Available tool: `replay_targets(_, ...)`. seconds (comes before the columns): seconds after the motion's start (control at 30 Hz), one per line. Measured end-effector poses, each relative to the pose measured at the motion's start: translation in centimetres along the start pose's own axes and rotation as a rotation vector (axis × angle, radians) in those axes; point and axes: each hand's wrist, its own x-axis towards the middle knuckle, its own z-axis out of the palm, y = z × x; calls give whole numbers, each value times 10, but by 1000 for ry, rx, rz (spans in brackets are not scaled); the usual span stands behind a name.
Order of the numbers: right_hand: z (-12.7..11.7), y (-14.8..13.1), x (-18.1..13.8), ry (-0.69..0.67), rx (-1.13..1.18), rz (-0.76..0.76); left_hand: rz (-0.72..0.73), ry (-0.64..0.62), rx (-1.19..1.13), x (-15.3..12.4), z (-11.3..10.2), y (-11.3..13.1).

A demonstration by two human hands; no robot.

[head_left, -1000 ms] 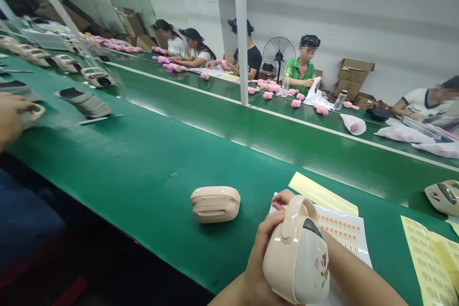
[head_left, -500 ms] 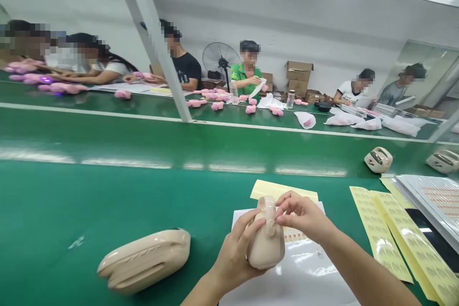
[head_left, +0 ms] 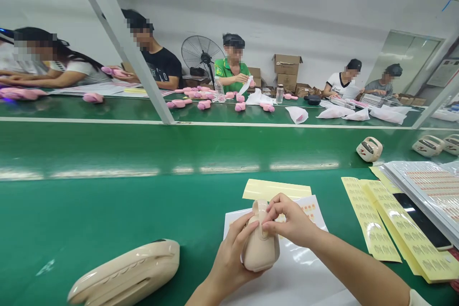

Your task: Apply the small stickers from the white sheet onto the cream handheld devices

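My left hand (head_left: pixel 231 251) is wrapped round the side of a small beige plastic device with a loop handle (head_left: pixel 261 251), holding it tilted above white sheets. My right hand (head_left: pixel 289 220) is closed in a pinch, its fingertips touching the device at the foot of the handle. Whether something tiny sits between those fingertips, I cannot tell. Beneath the device lies a white sticker sheet (head_left: pixel 308 210) with rows of small orange marks, partly covered by my hands. A yellow backing strip (head_left: pixel 276 188) lies just behind it. Another beige plastic piece (head_left: pixel 129 272), long and grooved, rests at the left.
Yellow label sheets (head_left: pixel 373 220), a dark phone (head_left: pixel 421 220) and stacked sticker sheets (head_left: pixel 426 186) lie at my right. Similar handled devices (head_left: pixel 369 149) stand on the green belt (head_left: pixel 215 148). Across it, co-workers (head_left: pixel 233 69) sit among pink items (head_left: pixel 204 104) and white bags.
The view has shifted, so the bench things sit further left. My right fingertips have moved slightly down the handle towards its foot. My left hand keeps its hold on the device.
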Motion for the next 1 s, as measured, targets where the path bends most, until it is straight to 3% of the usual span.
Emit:
replay_targets(0.3, 12, 26, -2, 87, -6, -139, 9, 2, -38, -5, 5, -4)
replay_targets(0.5, 22, 53, -6, 194, -177, -431, -18, -18, -36, -6, 5, -3)
replay_targets(0.6, 23, 62, -12, 172, -335, -569, -33, -20, -51, -5, 4, -2)
replay_targets(0.7, 20, 63, -15, 133, -355, -515, -25, -20, -55, -6, 4, -3)
replay_targets(0.87, 16, 50, -6, -41, -184, -221, 46, -11, -39, -11, 5, -5)
replay_targets(1.0, 20, 49, 4, -139, 28, -211, 55, -1, -22, -14, 6, -6)
